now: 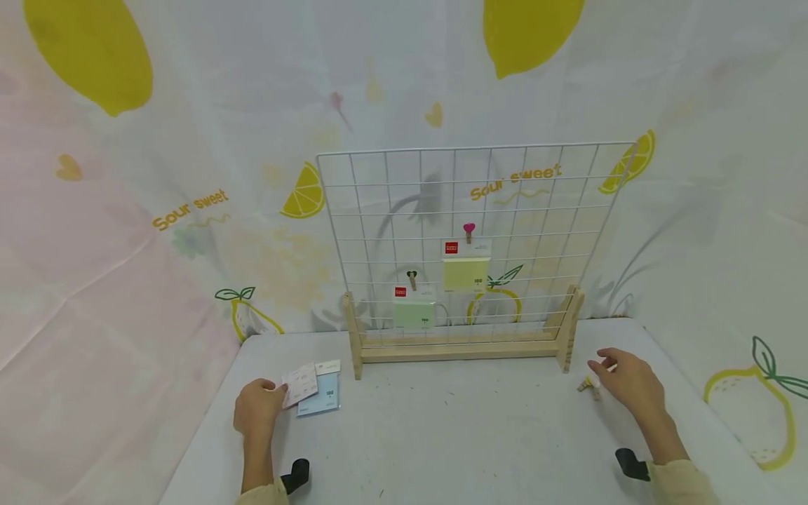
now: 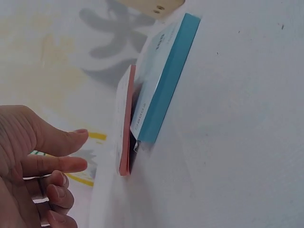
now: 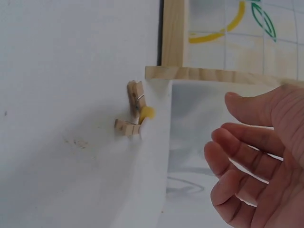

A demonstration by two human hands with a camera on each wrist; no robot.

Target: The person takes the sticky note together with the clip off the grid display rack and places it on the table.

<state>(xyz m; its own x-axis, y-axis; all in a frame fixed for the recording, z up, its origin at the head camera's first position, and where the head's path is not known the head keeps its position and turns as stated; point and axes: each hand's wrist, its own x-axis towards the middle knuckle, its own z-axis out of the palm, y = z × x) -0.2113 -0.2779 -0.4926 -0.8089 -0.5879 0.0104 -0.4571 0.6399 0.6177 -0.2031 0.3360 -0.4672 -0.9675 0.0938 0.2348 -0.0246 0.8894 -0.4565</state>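
Observation:
At the left of the table my left hand (image 1: 259, 407) hovers beside two pads of sticky notes, its fingers loosely bent around nothing. The pink patterned notepad (image 1: 300, 386) leans partly over the blue sticky-note pack (image 1: 322, 394). In the left wrist view a gap separates the thumb and fingers from the pink edge (image 2: 126, 128). On the right, my right hand (image 1: 631, 382) is held near two small wooden clothespins (image 1: 590, 387), one with a yellow ornament (image 3: 147, 113). Its fingers are loosely curled and hold nothing.
A white wire grid (image 1: 404, 213) stands in a wooden base (image 1: 461, 351) at the back. Clothespins hold a yellow sticky-note pack (image 1: 466, 275) and a green sticky-note pack (image 1: 414, 315) on it. A lemon-print cloth (image 1: 252, 105) hangs behind the white table (image 1: 454, 435).

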